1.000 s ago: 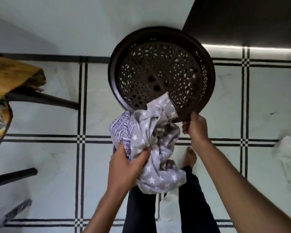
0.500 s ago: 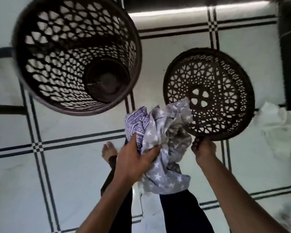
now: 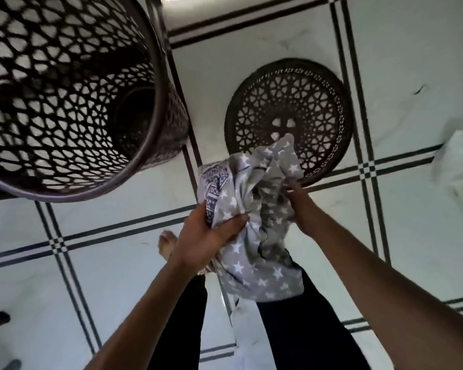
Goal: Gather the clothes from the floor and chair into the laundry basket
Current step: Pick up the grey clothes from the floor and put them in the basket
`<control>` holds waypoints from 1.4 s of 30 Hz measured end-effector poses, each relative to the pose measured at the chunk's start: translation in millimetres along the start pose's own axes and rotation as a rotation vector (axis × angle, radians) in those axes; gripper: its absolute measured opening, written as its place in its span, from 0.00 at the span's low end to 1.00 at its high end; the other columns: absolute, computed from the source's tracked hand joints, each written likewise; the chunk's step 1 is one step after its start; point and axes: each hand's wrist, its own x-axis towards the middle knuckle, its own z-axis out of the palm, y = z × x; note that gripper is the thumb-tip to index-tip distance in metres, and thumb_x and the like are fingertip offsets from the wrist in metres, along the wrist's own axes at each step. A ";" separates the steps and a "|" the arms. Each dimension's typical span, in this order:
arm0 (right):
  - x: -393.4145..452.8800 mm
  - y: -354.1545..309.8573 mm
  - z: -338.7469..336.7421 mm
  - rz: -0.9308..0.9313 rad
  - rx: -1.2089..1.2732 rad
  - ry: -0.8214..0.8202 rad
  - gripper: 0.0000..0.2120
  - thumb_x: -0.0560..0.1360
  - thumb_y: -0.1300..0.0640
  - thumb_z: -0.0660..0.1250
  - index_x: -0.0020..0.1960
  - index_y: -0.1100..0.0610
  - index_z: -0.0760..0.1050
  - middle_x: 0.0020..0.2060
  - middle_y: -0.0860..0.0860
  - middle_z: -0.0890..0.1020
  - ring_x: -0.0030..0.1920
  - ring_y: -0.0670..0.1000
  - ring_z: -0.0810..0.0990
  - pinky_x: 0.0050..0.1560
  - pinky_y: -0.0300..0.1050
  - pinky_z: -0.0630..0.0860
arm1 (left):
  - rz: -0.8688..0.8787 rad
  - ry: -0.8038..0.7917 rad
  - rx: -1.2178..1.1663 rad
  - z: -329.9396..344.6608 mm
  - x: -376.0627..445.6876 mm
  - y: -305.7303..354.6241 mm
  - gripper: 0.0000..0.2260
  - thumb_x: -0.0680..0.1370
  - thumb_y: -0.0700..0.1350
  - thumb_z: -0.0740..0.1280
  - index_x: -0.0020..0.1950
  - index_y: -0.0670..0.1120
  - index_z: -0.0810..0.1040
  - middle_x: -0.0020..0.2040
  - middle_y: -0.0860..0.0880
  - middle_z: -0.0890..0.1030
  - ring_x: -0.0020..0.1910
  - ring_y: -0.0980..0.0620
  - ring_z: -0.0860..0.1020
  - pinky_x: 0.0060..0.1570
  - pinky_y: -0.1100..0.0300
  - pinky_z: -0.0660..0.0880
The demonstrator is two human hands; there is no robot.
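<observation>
Clothes (image 3: 254, 209), a star-printed bundle, are clenched in the left hand (image 3: 203, 236); the right hand (image 3: 296, 194) pinches their far edge. Laundry basket (image 3: 64, 102) stands open, up-left of both hands. The whole bundle should be carried over its rim before release, trailing cloth gathered first.

**Open basket mouth at upper left, lid and cloth crowding the centre**

The dark lattice laundry basket (image 3: 72, 97) fills the upper left of the frame, its wide mouth unobstructed and its inside holding nothing. Bare tiled floor (image 3: 118, 263) lies open between the basket rim and the bundled star-print cloth (image 3: 251, 231) at centre. To the right of the basket, the round lattice lid (image 3: 289, 118) lies on the floor, the cloth overlapping its lower edge. A white garment (image 3: 460, 161) lies at the right edge. Two legs in dark trousers (image 3: 292, 329) stand below centre.
</observation>
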 end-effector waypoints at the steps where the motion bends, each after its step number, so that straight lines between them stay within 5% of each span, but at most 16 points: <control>1: -27.8 -10.3 2.3 -0.033 0.020 -0.086 0.23 0.70 0.44 0.72 0.61 0.53 0.76 0.44 0.47 0.86 0.42 0.46 0.85 0.35 0.38 0.79 | 0.003 -0.018 -0.034 -5.2 -17.6 12.9 0.23 0.68 0.60 0.78 0.59 0.51 0.83 0.54 0.50 0.87 0.55 0.49 0.85 0.61 0.43 0.79; 3: -91.0 -41.0 11.8 -0.045 0.015 -0.184 0.18 0.73 0.45 0.71 0.52 0.59 0.78 0.33 0.45 0.86 0.34 0.38 0.84 0.42 0.38 0.78 | 0.009 -0.046 -0.153 -23.3 -59.6 43.7 0.23 0.67 0.58 0.77 0.58 0.48 0.83 0.54 0.46 0.87 0.55 0.45 0.85 0.61 0.45 0.78; 6: -179.4 -89.3 42.7 -0.041 0.105 -0.262 0.21 0.53 0.40 0.81 0.26 0.58 0.82 0.23 0.47 0.82 0.24 0.39 0.81 0.30 0.34 0.77 | 0.046 -0.049 -0.405 -68.6 -112.8 91.7 0.08 0.71 0.46 0.74 0.47 0.46 0.87 0.45 0.46 0.88 0.44 0.50 0.86 0.46 0.57 0.81; 7: -196.7 -99.2 52.4 -0.041 0.162 -0.292 0.16 0.58 0.43 0.78 0.24 0.56 0.82 0.24 0.47 0.83 0.25 0.40 0.82 0.28 0.32 0.76 | 0.069 -0.054 -0.452 -84.8 -122.9 105.6 0.06 0.70 0.47 0.75 0.45 0.48 0.88 0.43 0.47 0.87 0.43 0.51 0.86 0.44 0.58 0.81; 9: -220.3 -120.2 79.0 -0.029 0.255 -0.388 0.11 0.65 0.46 0.72 0.36 0.53 0.86 0.33 0.49 0.87 0.34 0.42 0.85 0.35 0.32 0.79 | 0.113 -0.049 -0.555 -123.3 -136.0 131.1 0.12 0.65 0.52 0.80 0.45 0.50 0.87 0.43 0.49 0.87 0.44 0.54 0.85 0.46 0.60 0.81; 12: -245.5 -153.8 132.0 -0.040 0.348 -0.586 0.31 0.47 0.46 0.88 0.48 0.54 0.86 0.49 0.53 0.87 0.48 0.45 0.86 0.52 0.32 0.78 | 0.107 0.155 -0.506 -175.1 -137.4 155.9 0.09 0.63 0.55 0.72 0.39 0.53 0.85 0.27 0.58 0.82 0.28 0.67 0.81 0.31 0.73 0.75; 14: -257.3 -179.9 185.2 -0.214 0.213 -0.756 0.12 0.74 0.61 0.74 0.56 0.63 0.80 0.63 0.65 0.79 0.47 0.45 0.85 0.49 0.22 0.71 | 0.043 0.240 -0.423 -225.0 -118.6 158.8 0.05 0.80 0.49 0.63 0.45 0.52 0.75 0.20 0.60 0.78 0.20 0.67 0.76 0.23 0.72 0.72; 15: -257.0 -185.3 209.0 -0.257 0.088 -0.625 0.20 0.80 0.68 0.62 0.59 0.45 0.62 0.67 0.70 0.73 0.41 0.45 0.84 0.41 0.23 0.69 | -0.006 0.302 -0.388 -251.2 -105.4 149.7 0.09 0.84 0.47 0.58 0.46 0.50 0.72 0.21 0.60 0.79 0.21 0.67 0.77 0.24 0.72 0.73; 16: -247.5 -189.2 229.8 -0.351 -0.060 -0.393 0.15 0.82 0.66 0.58 0.37 0.61 0.72 0.67 0.69 0.73 0.37 0.47 0.82 0.37 0.29 0.67 | 0.003 0.371 -0.354 -270.1 -91.3 141.6 0.09 0.85 0.46 0.56 0.48 0.49 0.74 0.25 0.59 0.81 0.26 0.65 0.80 0.28 0.71 0.76; 19: -204.9 -190.1 293.1 -0.603 -0.168 -0.132 0.19 0.75 0.42 0.63 0.59 0.53 0.76 0.55 0.56 0.83 0.45 0.49 0.81 0.47 0.47 0.76 | 0.106 0.618 -0.062 -323.2 -47.7 119.0 0.09 0.80 0.43 0.64 0.57 0.46 0.81 0.47 0.47 0.87 0.49 0.48 0.84 0.53 0.53 0.80; 21: -168.6 -177.1 315.7 -0.611 -0.414 -0.066 0.18 0.76 0.44 0.64 0.62 0.52 0.75 0.49 0.53 0.84 0.44 0.53 0.83 0.44 0.51 0.79 | 0.103 0.669 0.051 -335.3 -32.0 111.7 0.13 0.79 0.43 0.64 0.61 0.47 0.81 0.53 0.48 0.84 0.53 0.47 0.82 0.58 0.50 0.79; 25: -126.6 -151.4 327.6 -0.583 -1.039 -0.036 0.06 0.76 0.55 0.66 0.43 0.57 0.78 0.37 0.56 0.83 0.40 0.57 0.83 0.39 0.47 0.76 | 0.072 0.339 0.365 -320.6 -13.0 91.5 0.14 0.81 0.46 0.66 0.65 0.47 0.80 0.61 0.47 0.84 0.59 0.46 0.82 0.62 0.49 0.77; 29: -118.4 -122.3 306.5 -0.661 -1.613 0.065 0.24 0.69 0.47 0.68 0.63 0.52 0.79 0.58 0.53 0.82 0.66 0.61 0.72 0.68 0.59 0.62 | 0.122 0.018 0.667 -286.0 -2.5 58.6 0.14 0.78 0.44 0.70 0.63 0.47 0.82 0.60 0.45 0.84 0.59 0.44 0.82 0.59 0.50 0.77; 34: -127.0 -122.1 282.3 -0.914 -1.349 0.037 0.22 0.72 0.61 0.52 0.55 0.59 0.81 0.47 0.56 0.84 0.52 0.60 0.81 0.45 0.50 0.76 | 0.156 -0.079 0.753 -252.2 -0.9 33.8 0.15 0.76 0.46 0.68 0.62 0.56 0.83 0.56 0.50 0.86 0.56 0.46 0.82 0.53 0.54 0.78; 39: -116.5 -139.5 304.6 -1.035 -0.886 0.096 0.27 0.76 0.72 0.65 0.72 0.55 0.71 0.64 0.57 0.76 0.60 0.52 0.79 0.54 0.38 0.79 | 0.219 0.220 0.589 -250.9 -6.7 36.8 0.10 0.76 0.41 0.67 0.54 0.50 0.85 0.51 0.49 0.87 0.53 0.45 0.84 0.53 0.50 0.80; 42: -107.8 -132.2 309.0 -0.901 -1.073 0.007 0.41 0.73 0.74 0.65 0.79 0.48 0.58 0.78 0.56 0.58 0.77 0.57 0.61 0.68 0.51 0.74 | 0.229 0.300 0.573 -256.7 -9.6 46.6 0.10 0.75 0.38 0.69 0.52 0.49 0.84 0.50 0.49 0.87 0.50 0.46 0.85 0.53 0.50 0.80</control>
